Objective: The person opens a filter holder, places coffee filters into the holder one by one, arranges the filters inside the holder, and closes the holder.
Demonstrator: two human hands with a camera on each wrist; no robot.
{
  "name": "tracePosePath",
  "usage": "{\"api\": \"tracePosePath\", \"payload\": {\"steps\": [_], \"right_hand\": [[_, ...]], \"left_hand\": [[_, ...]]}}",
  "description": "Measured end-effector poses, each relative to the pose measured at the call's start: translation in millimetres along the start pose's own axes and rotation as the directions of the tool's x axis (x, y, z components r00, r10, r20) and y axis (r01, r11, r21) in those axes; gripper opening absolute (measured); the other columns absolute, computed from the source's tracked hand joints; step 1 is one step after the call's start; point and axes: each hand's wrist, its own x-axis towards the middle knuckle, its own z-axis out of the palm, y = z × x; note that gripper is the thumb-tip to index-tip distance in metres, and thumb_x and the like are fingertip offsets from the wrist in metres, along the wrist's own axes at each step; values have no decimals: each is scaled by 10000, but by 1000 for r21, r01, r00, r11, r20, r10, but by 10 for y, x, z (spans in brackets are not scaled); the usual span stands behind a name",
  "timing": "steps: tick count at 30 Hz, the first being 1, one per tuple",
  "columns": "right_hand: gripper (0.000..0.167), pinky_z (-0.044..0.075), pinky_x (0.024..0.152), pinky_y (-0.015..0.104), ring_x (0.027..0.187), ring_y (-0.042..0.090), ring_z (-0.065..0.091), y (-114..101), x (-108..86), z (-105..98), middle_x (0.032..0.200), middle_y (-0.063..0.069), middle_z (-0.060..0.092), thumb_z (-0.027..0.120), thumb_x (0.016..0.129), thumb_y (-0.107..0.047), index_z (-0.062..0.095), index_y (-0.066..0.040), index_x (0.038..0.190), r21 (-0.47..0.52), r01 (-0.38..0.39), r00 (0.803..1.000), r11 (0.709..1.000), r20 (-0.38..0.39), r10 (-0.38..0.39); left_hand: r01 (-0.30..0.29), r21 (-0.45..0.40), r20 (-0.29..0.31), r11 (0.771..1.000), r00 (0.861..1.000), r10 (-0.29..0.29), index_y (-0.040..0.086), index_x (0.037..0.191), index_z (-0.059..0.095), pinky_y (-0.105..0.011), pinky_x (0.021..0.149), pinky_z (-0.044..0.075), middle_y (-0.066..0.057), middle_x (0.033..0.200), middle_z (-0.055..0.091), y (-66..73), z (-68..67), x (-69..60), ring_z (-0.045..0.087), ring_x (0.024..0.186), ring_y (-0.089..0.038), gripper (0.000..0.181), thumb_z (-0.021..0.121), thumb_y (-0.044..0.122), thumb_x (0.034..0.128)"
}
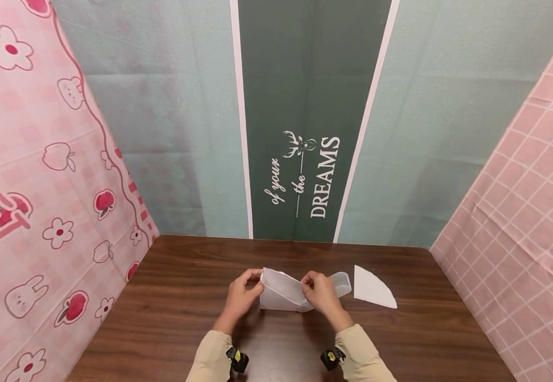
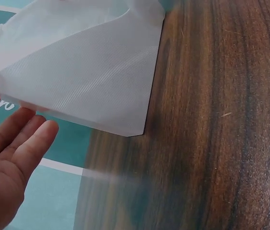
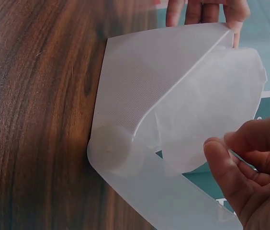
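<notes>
A translucent white plastic case (image 1: 278, 297) with a ribbed side and slanted opening stands on the table between the hands. My left hand (image 1: 242, 295) grips its upper left corner between thumb and fingers. White filter paper (image 3: 207, 108) shows inside the opening, rising past the slanted rim. My right hand (image 1: 321, 293) has thumb and index finger pinched together at the paper's edge. The case's translucent lid (image 3: 173, 191) is swung out from a round pivot (image 3: 110, 148); in the head view it reaches out behind the right hand.
A white fan-shaped filter paper (image 1: 374, 287) lies on the dark wooden table (image 1: 161, 318) right of the case. Behind the table hangs a green cloth (image 1: 209, 132) with lettering. Pink cloths (image 1: 42, 185) flank both sides.
</notes>
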Motion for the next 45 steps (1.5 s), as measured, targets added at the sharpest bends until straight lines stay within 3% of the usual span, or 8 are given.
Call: {"api": "tracePosePath", "payload": {"steps": [10,16,31,45], "right_hand": [[143,403,514,253,552,103,472,47,-33,105,588,-69,525,661,715,17,622,-112,669,-15,-6,1000,1000,2,6],[156,410,513,255,543,111,478,21,-50,149,592,-52,531,660,723,53,609,-91,687,-45,7,1000,999,19,-6],[124,467,562,338,590,208,564,34,-78,297,645,28,609,667,697,43,619,-70,690,-153,24,1000,988,17,-22],[83,452,528,343,572,195,550,-28,-92,340,646,28,604,666,707,0,623,-67,684,-203,0,1000,979,26,5]], "left_hand": [[3,-60,-2,998,1000,-3,84,1036,665,-295,723,511,-57,903,665,-12,6,-10,614,819,-179,222,660,64,815],[33,-44,3,998,999,-33,111,1043,666,-275,737,506,-20,905,661,6,-1,2,613,826,-150,236,656,67,811],[8,-49,-4,999,1000,-8,90,1035,665,-294,737,511,-37,904,669,11,-12,4,620,833,-170,241,655,44,798],[-6,6,1,1000,1000,6,76,1041,655,-282,726,511,-20,888,665,10,4,6,620,812,-148,244,640,74,798]]}}
